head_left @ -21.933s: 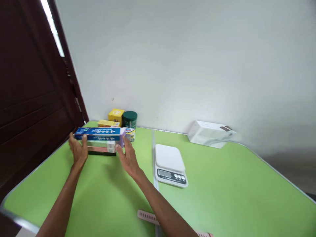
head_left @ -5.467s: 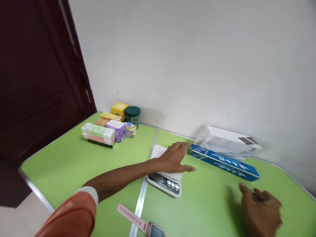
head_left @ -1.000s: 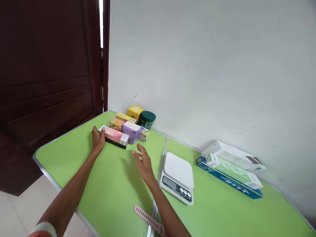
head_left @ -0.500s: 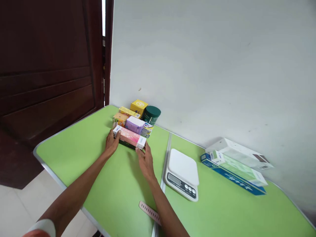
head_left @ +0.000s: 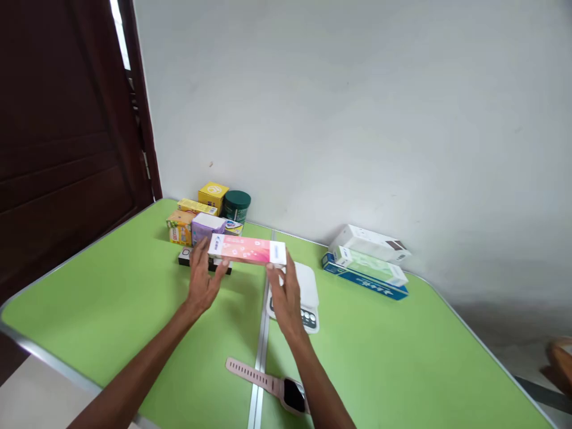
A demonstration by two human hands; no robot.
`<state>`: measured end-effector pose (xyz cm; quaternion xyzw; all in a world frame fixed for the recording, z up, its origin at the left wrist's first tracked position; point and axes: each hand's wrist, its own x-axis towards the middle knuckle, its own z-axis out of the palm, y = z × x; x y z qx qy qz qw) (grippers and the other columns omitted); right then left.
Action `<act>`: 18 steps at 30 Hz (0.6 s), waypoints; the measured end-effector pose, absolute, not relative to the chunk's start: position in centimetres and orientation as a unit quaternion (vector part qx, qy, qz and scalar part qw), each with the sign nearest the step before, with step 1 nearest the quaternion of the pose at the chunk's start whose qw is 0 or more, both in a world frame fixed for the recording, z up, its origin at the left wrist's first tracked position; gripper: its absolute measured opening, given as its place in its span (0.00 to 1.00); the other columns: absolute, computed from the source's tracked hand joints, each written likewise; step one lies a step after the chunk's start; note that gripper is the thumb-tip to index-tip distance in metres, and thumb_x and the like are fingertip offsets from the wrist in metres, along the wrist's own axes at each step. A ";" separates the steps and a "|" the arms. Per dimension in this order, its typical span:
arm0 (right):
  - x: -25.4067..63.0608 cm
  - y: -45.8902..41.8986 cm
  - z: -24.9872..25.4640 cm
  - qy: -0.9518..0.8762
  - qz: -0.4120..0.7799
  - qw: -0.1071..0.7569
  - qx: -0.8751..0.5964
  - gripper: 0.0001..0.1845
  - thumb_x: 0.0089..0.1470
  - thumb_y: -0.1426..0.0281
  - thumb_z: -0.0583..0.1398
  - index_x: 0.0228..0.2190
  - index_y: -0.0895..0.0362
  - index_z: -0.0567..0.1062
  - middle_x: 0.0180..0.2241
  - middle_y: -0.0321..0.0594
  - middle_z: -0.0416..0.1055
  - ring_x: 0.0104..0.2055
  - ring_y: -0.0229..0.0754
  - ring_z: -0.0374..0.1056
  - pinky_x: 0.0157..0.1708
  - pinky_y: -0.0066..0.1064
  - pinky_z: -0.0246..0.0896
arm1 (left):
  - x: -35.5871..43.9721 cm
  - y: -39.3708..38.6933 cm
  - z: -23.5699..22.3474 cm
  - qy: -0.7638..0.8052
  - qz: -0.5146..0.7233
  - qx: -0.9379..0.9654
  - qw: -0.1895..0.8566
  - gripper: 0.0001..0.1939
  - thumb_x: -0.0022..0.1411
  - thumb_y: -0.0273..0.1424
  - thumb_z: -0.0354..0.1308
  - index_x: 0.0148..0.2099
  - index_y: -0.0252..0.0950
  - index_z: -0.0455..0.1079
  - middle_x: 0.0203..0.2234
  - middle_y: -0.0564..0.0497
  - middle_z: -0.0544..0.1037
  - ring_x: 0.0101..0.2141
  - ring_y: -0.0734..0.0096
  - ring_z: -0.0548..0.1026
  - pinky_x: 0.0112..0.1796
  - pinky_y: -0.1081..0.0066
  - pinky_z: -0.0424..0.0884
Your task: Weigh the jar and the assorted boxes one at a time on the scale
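Note:
Between my two hands I hold a long pink and white box (head_left: 246,249) up above the green table. My left hand (head_left: 204,279) grips its left end, thumb on the near side. At the right end, my right hand (head_left: 285,292) closes on the box in the same way. Below and behind its left end lies a flat black box (head_left: 184,257), partly hidden by my left hand. A white kitchen scale (head_left: 308,287) stands beyond my right hand, which covers part of its display panel.
At the back left stand a purple pack (head_left: 208,225), an orange box (head_left: 179,227), yellow boxes (head_left: 213,193) and a green tub (head_left: 237,205). Long boxes, white (head_left: 364,243), green (head_left: 369,265) and blue (head_left: 357,277), lie by the wall. A pink smartwatch (head_left: 294,394) lies near the front.
Both hands have lifted the pink and white box off the black box and carried it right, toward the scale. My view has turned right, and more of the smartwatch shows.

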<state>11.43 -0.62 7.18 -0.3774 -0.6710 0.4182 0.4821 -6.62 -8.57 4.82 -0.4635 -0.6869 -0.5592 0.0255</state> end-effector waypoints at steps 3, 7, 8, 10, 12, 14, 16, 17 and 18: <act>16.0 0.7 8.0 -0.648 0.379 0.489 -0.443 0.44 0.61 0.43 0.56 0.70 0.52 0.60 0.69 0.48 0.60 0.68 0.58 0.60 0.66 0.50 0.57 | -2.7 -6.7 4.1 -0.654 -0.551 -0.516 -0.042 0.36 0.71 0.53 0.49 0.71 0.36 0.59 0.67 0.37 0.63 0.69 0.48 0.57 0.70 0.49 0.52; 21.1 2.0 6.4 -0.626 0.343 0.480 -0.510 0.46 0.60 0.39 0.53 0.68 0.56 0.64 0.70 0.52 0.59 0.71 0.60 0.55 0.68 0.52 0.49 | 1.3 -4.2 2.0 -0.626 -0.536 -0.553 -0.123 0.37 0.71 0.53 0.49 0.70 0.33 0.60 0.67 0.34 0.63 0.69 0.48 0.58 0.69 0.48 0.53; 21.9 2.2 5.7 -0.624 0.344 0.473 -0.518 0.47 0.60 0.39 0.52 0.68 0.56 0.64 0.70 0.52 0.59 0.72 0.60 0.54 0.69 0.52 0.47 | 1.8 -3.8 1.5 -0.627 -0.532 -0.553 -0.135 0.37 0.71 0.53 0.49 0.70 0.32 0.60 0.67 0.34 0.63 0.69 0.47 0.58 0.69 0.47 0.54; 23.1 2.6 4.0 -0.628 0.356 0.453 -0.523 0.46 0.61 0.39 0.52 0.67 0.56 0.65 0.69 0.53 0.60 0.72 0.58 0.53 0.70 0.52 0.45 | 2.5 -3.2 0.6 -0.634 -0.523 -0.550 -0.149 0.37 0.71 0.53 0.49 0.69 0.32 0.61 0.66 0.33 0.63 0.69 0.47 0.58 0.69 0.47 0.54; 23.7 3.1 2.2 -0.639 0.371 0.437 -0.513 0.44 0.62 0.39 0.52 0.66 0.55 0.68 0.68 0.52 0.62 0.72 0.57 0.53 0.71 0.52 0.43 | 2.5 -2.9 0.0 -0.640 -0.513 -0.551 -0.153 0.36 0.71 0.53 0.49 0.69 0.32 0.61 0.66 0.34 0.64 0.69 0.48 0.59 0.69 0.47 0.53; 23.9 3.7 0.7 -0.625 0.392 0.451 -0.502 0.42 0.61 0.39 0.53 0.64 0.54 0.71 0.67 0.50 0.64 0.72 0.56 0.54 0.71 0.52 0.43 | 2.2 -2.7 -0.4 -0.644 -0.508 -0.549 -0.163 0.35 0.71 0.52 0.49 0.69 0.33 0.61 0.66 0.35 0.65 0.68 0.50 0.60 0.69 0.47 0.54; 24.0 4.6 -0.5 -0.557 0.434 0.504 -0.497 0.44 0.61 0.38 0.51 0.63 0.55 0.70 0.66 0.50 0.66 0.70 0.56 0.58 0.70 0.53 0.48 | 1.6 -2.7 -0.5 -0.652 -0.515 -0.522 -0.192 0.35 0.71 0.53 0.47 0.70 0.33 0.60 0.66 0.35 0.65 0.68 0.51 0.62 0.68 0.48 0.56; 24.1 5.0 -0.9 -0.508 0.460 0.534 -0.495 0.44 0.60 0.38 0.51 0.64 0.56 0.69 0.65 0.51 0.67 0.68 0.56 0.61 0.69 0.53 0.52 | 1.2 -2.7 -0.5 -0.657 -0.522 -0.501 -0.209 0.35 0.72 0.53 0.46 0.70 0.33 0.60 0.67 0.34 0.65 0.67 0.51 0.63 0.68 0.47 0.58; 24.2 5.4 -1.2 -0.460 0.484 0.560 -0.491 0.45 0.60 0.37 0.51 0.64 0.57 0.68 0.64 0.52 0.68 0.67 0.56 0.63 0.67 0.54 0.56 | 0.9 -2.7 -0.4 -0.662 -0.530 -0.479 -0.224 0.35 0.72 0.52 0.46 0.69 0.33 0.60 0.67 0.34 0.65 0.67 0.51 0.65 0.67 0.47 0.59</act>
